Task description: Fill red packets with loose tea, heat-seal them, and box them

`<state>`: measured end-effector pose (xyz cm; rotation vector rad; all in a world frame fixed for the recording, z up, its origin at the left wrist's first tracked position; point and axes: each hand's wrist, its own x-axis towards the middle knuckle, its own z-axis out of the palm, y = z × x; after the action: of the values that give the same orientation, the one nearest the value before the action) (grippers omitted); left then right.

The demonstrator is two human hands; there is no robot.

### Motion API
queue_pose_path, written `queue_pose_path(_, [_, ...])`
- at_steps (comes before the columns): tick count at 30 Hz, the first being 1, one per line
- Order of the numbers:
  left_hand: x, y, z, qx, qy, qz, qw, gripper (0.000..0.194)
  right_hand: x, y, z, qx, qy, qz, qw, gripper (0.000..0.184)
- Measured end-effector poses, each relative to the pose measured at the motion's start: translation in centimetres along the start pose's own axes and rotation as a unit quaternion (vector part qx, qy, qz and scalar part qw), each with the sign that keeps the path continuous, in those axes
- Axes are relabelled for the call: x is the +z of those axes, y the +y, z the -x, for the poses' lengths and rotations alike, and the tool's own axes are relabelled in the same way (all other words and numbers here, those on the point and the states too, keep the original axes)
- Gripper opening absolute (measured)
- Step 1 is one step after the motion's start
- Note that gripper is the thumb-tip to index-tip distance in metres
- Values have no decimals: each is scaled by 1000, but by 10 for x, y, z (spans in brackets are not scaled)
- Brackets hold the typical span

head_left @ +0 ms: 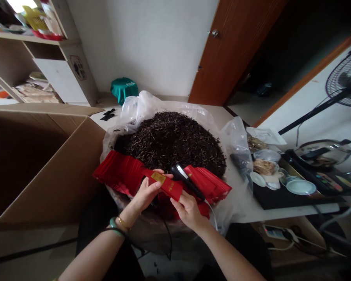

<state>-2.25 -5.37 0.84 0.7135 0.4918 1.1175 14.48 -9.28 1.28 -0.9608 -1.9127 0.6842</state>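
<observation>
Red packet (171,187) being gripped by left hand (146,193) and right hand (190,210), at the near edge of the dark leaf pile (175,136).
Slippage of the left packet stack (118,171) is possibly being risked by left hand contact; dragging of the black device (190,182), by its white cord (215,218) being snagged. A cardboard box (73,171) is being positioned left of the surface (298,212), which is being overlain by plastic sheeting (236,136); rightward, a brown door (236,43) and fan (346,80) are being accommodated.

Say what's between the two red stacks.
In the head view: a red packet, held by the left hand and right hand, and a black tool nearer the right stack.
</observation>
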Motion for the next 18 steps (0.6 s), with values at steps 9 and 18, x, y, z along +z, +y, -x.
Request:
queue_pose_path(9, [4,3,-1,-8,14,6,1000,51,-3,0,0,9,-10,10,1000,32])
queue_pose_path(18, [6,-2,-3,-48,20,-7,999,47,-3,6,3,40,-34,46,998,26])
